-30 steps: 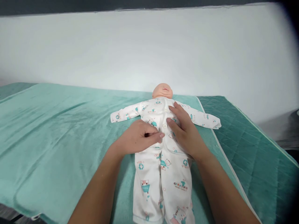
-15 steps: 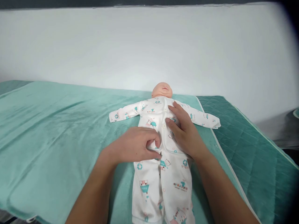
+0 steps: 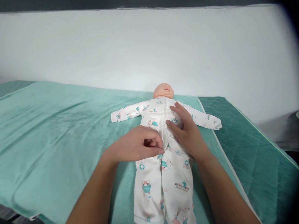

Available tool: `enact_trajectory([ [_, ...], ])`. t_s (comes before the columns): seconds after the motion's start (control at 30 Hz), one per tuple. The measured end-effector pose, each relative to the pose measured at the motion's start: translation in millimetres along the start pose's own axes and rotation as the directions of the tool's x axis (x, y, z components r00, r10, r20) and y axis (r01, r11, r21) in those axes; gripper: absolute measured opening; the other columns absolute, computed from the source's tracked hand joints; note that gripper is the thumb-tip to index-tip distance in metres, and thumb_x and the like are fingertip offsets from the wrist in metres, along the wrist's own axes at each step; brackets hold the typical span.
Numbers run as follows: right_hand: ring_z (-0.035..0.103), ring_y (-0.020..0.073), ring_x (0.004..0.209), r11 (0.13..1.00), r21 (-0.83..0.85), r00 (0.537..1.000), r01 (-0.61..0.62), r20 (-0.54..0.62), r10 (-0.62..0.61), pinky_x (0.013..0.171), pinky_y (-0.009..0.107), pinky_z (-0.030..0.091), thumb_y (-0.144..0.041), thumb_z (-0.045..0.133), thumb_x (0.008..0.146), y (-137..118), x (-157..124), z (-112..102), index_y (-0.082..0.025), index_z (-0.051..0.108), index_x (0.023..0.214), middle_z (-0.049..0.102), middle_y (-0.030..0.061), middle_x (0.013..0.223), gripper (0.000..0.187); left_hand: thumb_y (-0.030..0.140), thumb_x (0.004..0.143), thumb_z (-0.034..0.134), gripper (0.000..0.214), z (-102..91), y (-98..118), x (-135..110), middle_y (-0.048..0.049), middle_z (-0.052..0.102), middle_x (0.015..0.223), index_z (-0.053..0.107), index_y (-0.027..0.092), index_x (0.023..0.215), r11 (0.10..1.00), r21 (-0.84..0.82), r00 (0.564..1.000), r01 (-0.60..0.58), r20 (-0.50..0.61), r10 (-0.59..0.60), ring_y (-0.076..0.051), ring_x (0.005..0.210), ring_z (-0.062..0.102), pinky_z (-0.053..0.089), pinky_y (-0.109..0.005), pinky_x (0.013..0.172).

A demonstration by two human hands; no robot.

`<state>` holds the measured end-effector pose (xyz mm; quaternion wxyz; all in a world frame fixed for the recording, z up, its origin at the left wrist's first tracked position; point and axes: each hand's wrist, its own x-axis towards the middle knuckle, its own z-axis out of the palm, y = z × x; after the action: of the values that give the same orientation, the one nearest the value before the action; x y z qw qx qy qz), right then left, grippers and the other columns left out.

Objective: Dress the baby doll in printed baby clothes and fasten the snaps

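Note:
A baby doll [image 3: 163, 91] lies on its back, dressed in a white printed baby shirt [image 3: 153, 112] and matching pants [image 3: 149, 193]. At the shirt's lower front edge, my left hand [image 3: 137, 143] is closed, thumb and forefinger pinching the hem near the middle opening. My right hand [image 3: 185, 132] rests on the right side of the shirt front, fingers apart and lying over the cloth. Close to its thumb shows a pale button [image 3: 165, 126]. Both shirt sleeves stretch out sideways. My right hand covers part of the chest print.
Under the doll is a light green blanket [image 3: 58, 133] with folds on the left. A darker green quilted cover [image 3: 247, 149] lies to the right. Behind the bed rises a white wall [image 3: 140, 46]. A dark object [image 3: 293, 124] stands beyond the bed at far right.
My left thumb and forefinger have closed together on the shirt hem, which is now pulled up slightly. The right hand stays on the chest. The view has shifted a little.

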<state>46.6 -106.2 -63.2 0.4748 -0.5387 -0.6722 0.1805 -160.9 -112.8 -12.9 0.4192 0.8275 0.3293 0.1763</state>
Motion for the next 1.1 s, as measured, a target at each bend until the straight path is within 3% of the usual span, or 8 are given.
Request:
enact_trajectory([
  [0.2, 0.036, 0.0256, 0.141, 0.996, 0.016, 0.994, 0.084, -0.074, -0.082, 0.115, 0.050, 0.030, -0.027, 0.061, 0.087, -9, -1, -3, -0.030, 0.063, 0.108, 0.042, 0.0017, 0.151, 0.021, 0.029, 0.082, 0.066, 0.015, 1.4, 3, -2, 0.0036, 0.054, 0.062, 0.066, 0.017, 0.073, 1.000, -0.029, 1.000, 0.007, 0.002, -0.007, -0.007, 0.056, 0.044, 0.035, -0.021, 0.052],
  [0.37, 0.039, 0.0274, 0.138, 0.996, 0.007, 0.995, 0.091, -0.042, -0.090, 0.111, 0.052, 0.036, -0.030, 0.059, 0.089, -10, -2, -3, -0.031, 0.070, 0.099, 0.045, -0.0013, 0.148, 0.015, 0.031, 0.082, 0.068, 0.015, 4.5, 0, -1, 0.0040, 0.052, 0.057, 0.071, 0.019, 0.074, 0.999, -0.016, 0.985, -0.040, 0.165, 0.042, -0.007, 0.054, 0.045, 0.037, -0.022, 0.054],
  [0.43, 0.041, 0.0272, 0.137, 0.997, 0.022, 0.996, 0.080, -0.037, -0.079, 0.110, 0.052, 0.037, -0.031, 0.058, 0.090, -10, -1, -3, -0.031, 0.072, 0.098, 0.047, -0.0020, 0.147, 0.016, 0.034, 0.081, 0.069, 0.017, 4.5, -1, -2, 0.0041, 0.051, 0.057, 0.070, 0.019, 0.075, 0.998, -0.053, 0.986, -0.041, 0.160, 0.049, -0.007, 0.054, 0.043, 0.036, -0.022, 0.054],
  [0.5, 0.042, 0.0264, 0.136, 0.996, 0.048, 0.997, 0.070, -0.048, -0.067, 0.109, 0.051, 0.038, -0.031, 0.057, 0.091, -10, -1, -4, -0.031, 0.073, 0.098, 0.051, -0.0014, 0.144, 0.017, 0.037, 0.081, 0.068, 0.020, 3.7, -3, -3, 0.0035, 0.052, 0.059, 0.068, 0.018, 0.076, 0.994, -0.106, 0.997, -0.027, 0.065, 0.034, -0.008, 0.055, 0.043, 0.035, -0.022, 0.052],
  [0.6, 0.043, 0.0263, 0.136, 0.994, 0.095, 0.997, 0.048, -0.068, -0.041, 0.103, 0.049, 0.045, -0.032, 0.054, 0.092, -10, -1, -3, -0.031, 0.072, 0.102, 0.052, 0.0006, 0.142, 0.021, 0.039, 0.085, 0.063, 0.023, 3.3, -9, 1, 0.0023, 0.054, 0.065, 0.064, 0.018, 0.078, 0.986, -0.164, 0.974, -0.010, -0.226, -0.027, -0.009, 0.059, 0.046, 0.037, -0.022, 0.054],
  [0.73, 0.044, 0.0268, 0.135, 0.993, 0.109, 0.997, 0.037, -0.074, -0.029, 0.099, 0.048, 0.047, -0.033, 0.055, 0.091, -8, -1, -2, -0.031, 0.072, 0.103, 0.052, 0.0009, 0.142, 0.021, 0.038, 0.089, 0.056, 0.023, 5.2, -24, 11, 0.0024, 0.057, 0.063, 0.061, 0.019, 0.077, 0.993, 0.007, 0.812, 0.115, -0.576, -0.090, -0.010, 0.059, 0.049, 0.037, -0.023, 0.056],
  [0.87, 0.044, 0.0247, 0.135, 0.995, 0.073, 0.996, 0.063, -0.070, -0.058, 0.111, 0.049, 0.037, -0.030, 0.056, 0.091, -7, 0, 0, -0.032, 0.072, 0.102, 0.054, -0.0002, 0.140, 0.020, 0.039, 0.091, 0.050, 0.024, 6.6, -31, 15, 0.0045, 0.055, 0.051, 0.060, 0.020, 0.079, 0.953, 0.134, 0.692, 0.273, -0.716, -0.097, -0.011, 0.051, 0.048, 0.036, -0.025, 0.055],
  [1.1, 0.045, 0.0258, 0.132, 0.997, 0.058, 0.997, 0.041, -0.061, -0.038, 0.107, 0.050, 0.040, -0.032, 0.056, 0.091, -8, -1, -1, -0.031, 0.070, 0.102, 0.054, 0.0003, 0.140, 0.018, 0.043, 0.092, 0.048, 0.032, 1.5, -18, 7, 0.0062, 0.051, 0.048, 0.054, 0.020, 0.070, 0.949, 0.186, 0.890, 0.253, -0.431, -0.152, -0.009, 0.046, 0.044, 0.029, -0.023, 0.048],
])
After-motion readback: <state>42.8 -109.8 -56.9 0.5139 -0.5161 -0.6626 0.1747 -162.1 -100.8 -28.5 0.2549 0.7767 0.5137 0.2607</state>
